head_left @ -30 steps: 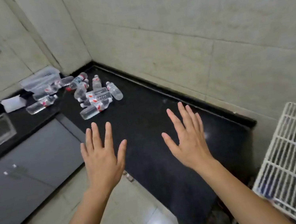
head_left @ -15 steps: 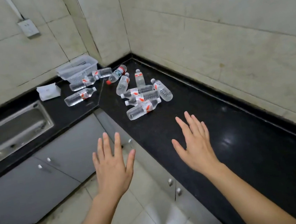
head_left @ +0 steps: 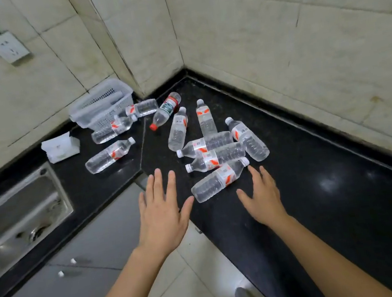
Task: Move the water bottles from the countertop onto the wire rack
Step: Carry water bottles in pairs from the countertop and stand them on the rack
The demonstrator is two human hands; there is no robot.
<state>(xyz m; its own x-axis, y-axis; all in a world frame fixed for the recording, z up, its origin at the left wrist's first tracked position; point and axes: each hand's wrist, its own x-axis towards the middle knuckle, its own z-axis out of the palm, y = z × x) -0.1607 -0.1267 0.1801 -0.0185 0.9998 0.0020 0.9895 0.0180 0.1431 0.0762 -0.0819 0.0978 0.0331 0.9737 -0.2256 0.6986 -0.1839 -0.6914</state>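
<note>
- In the last second I have swung away from the wire rack, which has dropped out of view, and closed in on the corner of the black countertop (head_left: 321,180).
- The water bottles (head_left: 211,146) lie on their sides in a loose cluster there, more of them beside the white basket (head_left: 104,103); none is on the rack as far as I can see.
- My left hand (head_left: 160,217) and right hand (head_left: 265,199) have come forward, both spread flat and holding nothing.
- They flank the nearest bottle (head_left: 220,180); the left thumb is just beside its base, whether touching I cannot tell.
- I judge the first pickup is next.
</note>
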